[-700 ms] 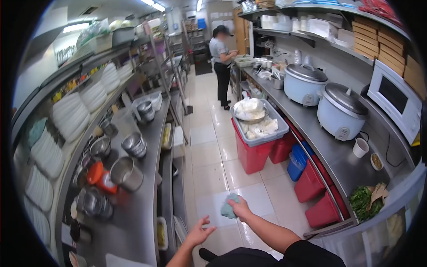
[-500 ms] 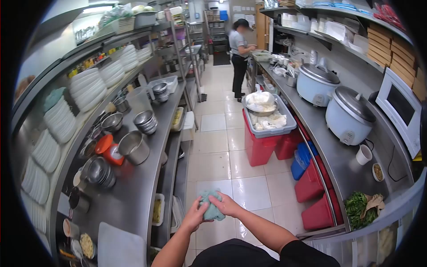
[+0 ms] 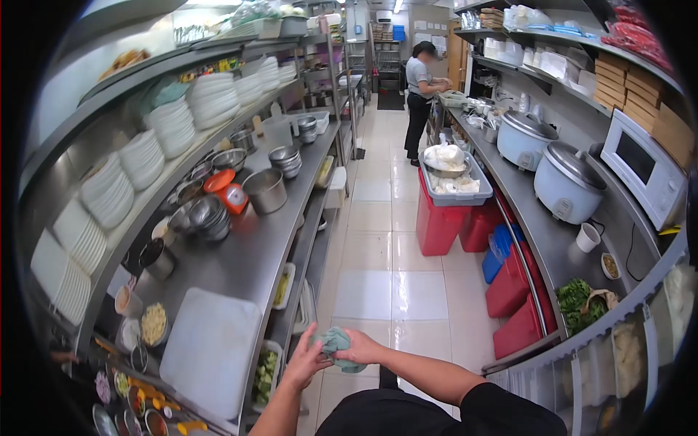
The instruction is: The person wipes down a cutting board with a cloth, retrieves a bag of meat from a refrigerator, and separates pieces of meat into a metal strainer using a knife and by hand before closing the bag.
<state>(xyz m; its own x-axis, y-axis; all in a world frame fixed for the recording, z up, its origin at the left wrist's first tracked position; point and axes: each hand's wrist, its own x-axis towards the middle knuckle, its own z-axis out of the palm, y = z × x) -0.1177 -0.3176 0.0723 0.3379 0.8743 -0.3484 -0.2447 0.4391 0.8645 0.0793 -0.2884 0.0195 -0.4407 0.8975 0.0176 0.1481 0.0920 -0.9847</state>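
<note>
Head view shows both hands low in front of the dark-clothed body, with the cloth [image 3: 336, 341] between them, above the floor [image 3: 363, 298] of the aisle. The right hand [image 3: 363, 349] has its grip clamped on the cloth from one side, thumb and fingers bunching it into a wad, which probably keeps loose edges from trailing. The left hand [image 3: 300, 363] meets the other side with its fingers parted; whether they pinch the cloth or merely steady it cannot be told. Held there, the wad seems easy to turn or fold without brushing either worktop. On the left counter [image 3: 247, 243], a white board [image 3: 211, 345] lies flat at the near end, presumably for working close to the body, while the pot [image 3: 265, 192] and orange scale [image 3: 234, 198] stand farther along. Plates [image 3: 171, 127] are stacked on the shelf [image 3: 153, 206] above, which likely saves worktop space. Across the aisle, a grey tub [image 3: 462, 198] rests on a red bin [image 3: 439, 229], apparently using its top as a stand beside the right counter. Two rice cookers [image 3: 567, 187] sit side by side on that counter, lids on, perhaps to hold heat. Well apart, another person [image 3: 419, 91] stands at its far end.
</note>
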